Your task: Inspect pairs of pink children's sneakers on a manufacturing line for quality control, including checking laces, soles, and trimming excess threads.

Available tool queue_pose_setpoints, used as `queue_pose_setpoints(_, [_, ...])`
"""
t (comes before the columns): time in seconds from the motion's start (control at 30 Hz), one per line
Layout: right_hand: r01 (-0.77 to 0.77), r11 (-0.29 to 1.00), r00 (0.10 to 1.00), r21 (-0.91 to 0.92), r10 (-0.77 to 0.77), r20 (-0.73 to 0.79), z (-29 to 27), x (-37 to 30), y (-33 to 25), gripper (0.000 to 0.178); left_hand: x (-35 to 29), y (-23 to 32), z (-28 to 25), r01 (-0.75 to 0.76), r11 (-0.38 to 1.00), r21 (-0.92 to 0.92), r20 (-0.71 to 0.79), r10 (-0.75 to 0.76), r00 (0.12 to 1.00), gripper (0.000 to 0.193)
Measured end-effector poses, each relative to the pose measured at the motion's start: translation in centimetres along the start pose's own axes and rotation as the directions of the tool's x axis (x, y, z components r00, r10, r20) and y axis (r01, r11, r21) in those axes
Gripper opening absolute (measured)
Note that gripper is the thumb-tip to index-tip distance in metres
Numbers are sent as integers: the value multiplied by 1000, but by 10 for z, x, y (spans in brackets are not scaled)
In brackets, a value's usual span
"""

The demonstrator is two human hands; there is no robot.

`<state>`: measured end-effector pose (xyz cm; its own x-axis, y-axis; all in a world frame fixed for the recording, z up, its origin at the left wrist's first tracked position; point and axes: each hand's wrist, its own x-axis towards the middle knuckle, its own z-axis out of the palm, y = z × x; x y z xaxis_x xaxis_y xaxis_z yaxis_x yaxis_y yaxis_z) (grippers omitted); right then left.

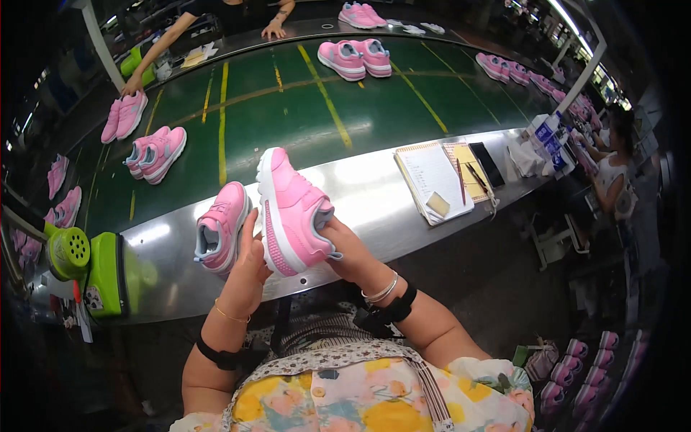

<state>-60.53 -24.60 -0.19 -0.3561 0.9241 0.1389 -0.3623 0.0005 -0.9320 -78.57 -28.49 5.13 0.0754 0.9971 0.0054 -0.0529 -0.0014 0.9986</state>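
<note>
A pink sneaker (291,209) with a white sole and light blue lining is raised above the metal bench, toe pointing away and sole turned left. My right hand (350,250) grips it at the heel opening, its fingers partly hidden by the collar. Against the sole and heel lies my left hand (248,263), fingers reaching up and supporting the same sneaker. Just left of that hand, a second pink sneaker (222,223) rests on the bench, close to the fingers. Whether the left fingers also touch this second sneaker, I cannot tell.
Beyond the metal bench (360,180), a green conveyor belt (273,122) carries several pink sneakers (353,59). A notebook (432,180), pen and phone (480,164) lie right; a lime-green device (108,273) stands left. Across the belt, a person's hand (133,85) touches sneakers.
</note>
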Motion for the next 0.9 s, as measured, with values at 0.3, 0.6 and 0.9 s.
queue_pose_setpoints(0.3, [-285, 156, 789, -946, -523, -324, -233, -63, -74, 26, 3, -26, 36, 396, 760, -515, 252, -307, 918, 52])
queue_pose_setpoints(0.6, [-623, -377, 782, -685, -288, -553, -350, -60, -89, 15, 28, -22, 42, 432, 726, -536, 249, -353, 902, 53])
queue_pose_setpoints(0.9, [-101, 773, 974, -626, -51, -219, -120, -64, -122, 34, 39, -7, 45, 508, 730, -457, 404, -339, 850, 54])
